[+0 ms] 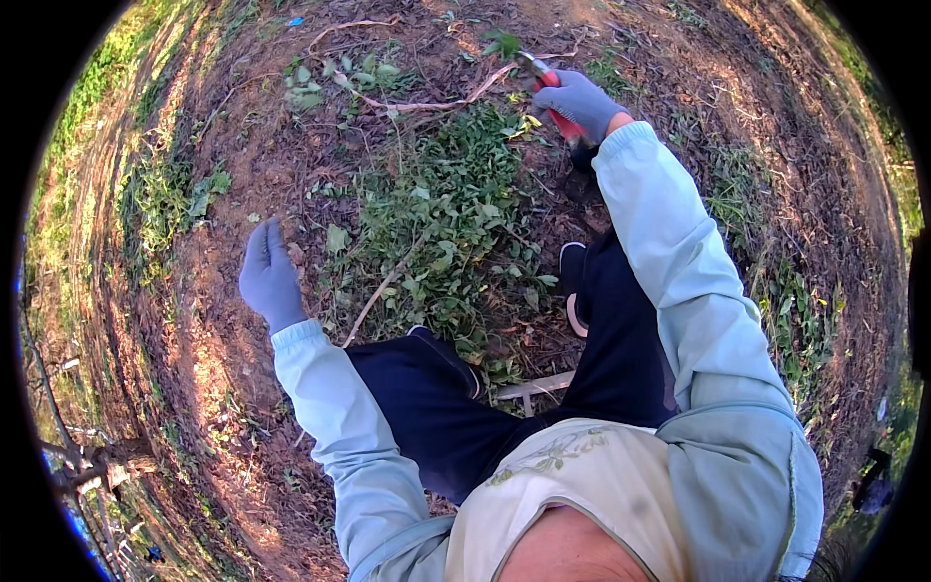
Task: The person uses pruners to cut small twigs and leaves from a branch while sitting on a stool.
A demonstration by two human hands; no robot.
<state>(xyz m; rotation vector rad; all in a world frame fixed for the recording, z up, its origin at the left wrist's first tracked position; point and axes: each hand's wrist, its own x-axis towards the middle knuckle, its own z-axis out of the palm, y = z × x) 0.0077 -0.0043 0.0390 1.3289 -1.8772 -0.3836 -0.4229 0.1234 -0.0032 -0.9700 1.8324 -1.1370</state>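
Note:
My right hand (584,105), in a grey-blue glove, grips the red handles of pruning shears (558,109) at the upper right. A small green leafy piece (502,44) is at the metal tip; whether the blades hold it I cannot tell. My left hand (273,273), gloved alike, is raised at the left with its fingers extended and near one another, and nothing shows in it. Between the hands, a heap of cut leafy stems (444,225) lies on the soil in front of my shoes.
A long bare vine (422,106) curves over the soil beyond the heap. A bare stick (382,291) lies by my left knee. Part of a light-coloured frame (538,385) shows between my legs. Weeds (164,204) grow at the left, and branches (109,462) stand at the lower left.

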